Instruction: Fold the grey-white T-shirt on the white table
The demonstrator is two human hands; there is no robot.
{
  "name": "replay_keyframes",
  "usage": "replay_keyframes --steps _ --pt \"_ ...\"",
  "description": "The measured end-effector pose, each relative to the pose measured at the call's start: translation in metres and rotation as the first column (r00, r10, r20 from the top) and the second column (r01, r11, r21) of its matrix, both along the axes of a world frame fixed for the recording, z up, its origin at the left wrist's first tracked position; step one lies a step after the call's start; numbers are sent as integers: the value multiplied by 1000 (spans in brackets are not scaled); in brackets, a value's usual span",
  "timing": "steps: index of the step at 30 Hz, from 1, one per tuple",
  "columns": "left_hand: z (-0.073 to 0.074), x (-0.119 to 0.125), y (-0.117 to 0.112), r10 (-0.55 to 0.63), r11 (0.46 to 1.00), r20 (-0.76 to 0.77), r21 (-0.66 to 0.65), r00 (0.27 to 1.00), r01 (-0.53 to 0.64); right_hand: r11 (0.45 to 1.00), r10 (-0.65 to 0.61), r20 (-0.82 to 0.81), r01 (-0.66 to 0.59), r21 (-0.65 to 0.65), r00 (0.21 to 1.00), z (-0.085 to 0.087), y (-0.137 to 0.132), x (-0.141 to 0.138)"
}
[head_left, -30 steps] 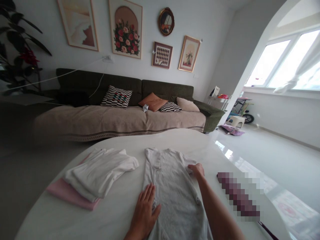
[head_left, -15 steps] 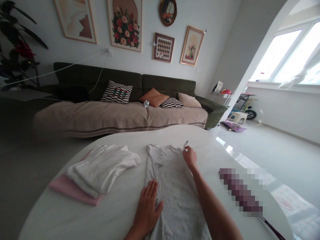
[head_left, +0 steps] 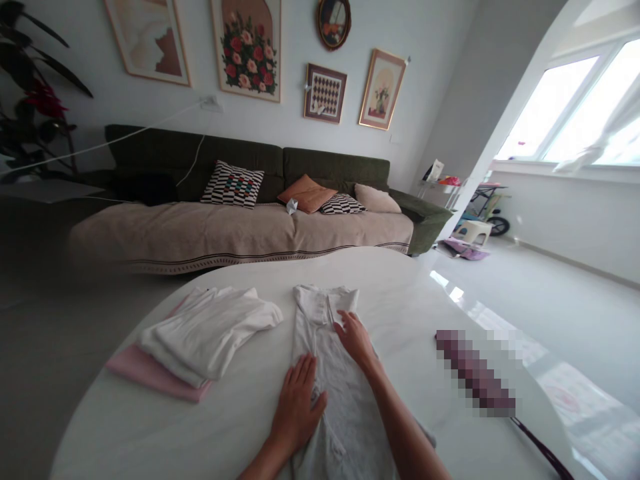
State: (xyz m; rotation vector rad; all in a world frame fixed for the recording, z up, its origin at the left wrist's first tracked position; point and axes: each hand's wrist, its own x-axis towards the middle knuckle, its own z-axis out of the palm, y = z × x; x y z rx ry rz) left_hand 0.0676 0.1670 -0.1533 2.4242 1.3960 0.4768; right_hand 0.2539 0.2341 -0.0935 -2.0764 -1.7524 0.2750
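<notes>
A light grey shirt [head_left: 345, 407] lies lengthwise on the table, its far end narrow with both sides turned in toward the middle. My left hand [head_left: 299, 403] rests flat on its left edge, fingers together and stretched out. On the folded-over right side near the far end is my right hand [head_left: 356, 337], its fingers extended and touching the cloth. Part of the shirt's right side is hidden under my right forearm. To the left sits a stack of folded white clothes [head_left: 215, 330] with a pink folded garment [head_left: 155, 375] at the bottom.
The white table [head_left: 245, 427] has a rounded edge. A blurred-out dark maroon object [head_left: 475, 370] with a thin dark handle lies on its right side. Behind the table stands a green sofa [head_left: 335, 163] with a beige cover and several cushions.
My right hand has moved left and nearer, bringing the shirt's right side over toward the middle, and its fingers have loosened. My left hand stays about where it was.
</notes>
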Motion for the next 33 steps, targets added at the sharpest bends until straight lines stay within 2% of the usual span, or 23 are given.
replay_keyframes --steps 5,7,9,12,14,15,17,20,22,24,26,27,28,30,33 --pt "4 1 1 -1 1000 7 28 1000 1 993 -102 23 103 -54 995 -5 -112 71" --pt "6 2 0 -4 999 0 40 1000 4 987 -117 24 119 -110 993 -7 -146 83" --pt "7 3 -1 -3 999 -2 53 1000 3 980 -123 47 129 -153 991 -6 -165 77" --pt "8 2 -3 -4 998 2 66 1000 4 975 -180 159 197 -100 971 2 -176 45" --pt "7 1 -4 -11 998 7 68 1000 11 983 -169 248 182 -27 954 7 -181 17" --pt "7 1 -4 -16 998 10 69 1000 15 990 -128 290 138 -14 949 8 -185 4" --pt "6 -1 -4 -23 997 19 75 1000 22 996 32 339 -3 -85 940 10 -195 -17" --pt "8 -1 -4 -24 996 41 90 999 20 966 229 278 -182 -184 933 16 -210 -26" --pt "11 -1 -8 -27 994 54 108 998 21 968 250 197 -238 -83 948 23 -212 -20" --pt "16 -1 -17 -40 990 66 140 997 30 969 196 161 -217 121 967 26 -206 -10" --pt "20 -3 -32 -71 984 74 170 995 57 946 128 172 -173 275 977 18 -196 -1" --pt "22 -5 -41 -94 982 72 173 993 80 944 114 187 -165 286 976 10 -191 1" --pt "23 -8 -50 -121 981 62 162 991 109 954 122 201 -171 247 972 0 -187 3" --pt "24 -17 -67 -191 977 19 101 981 188 977 173 215 -195 83 961 -20 -182 3" --pt "23 -33 -84 -297 955 -61 -20 953 296 969 238 193 -219 -115 952 -38 -185 2"
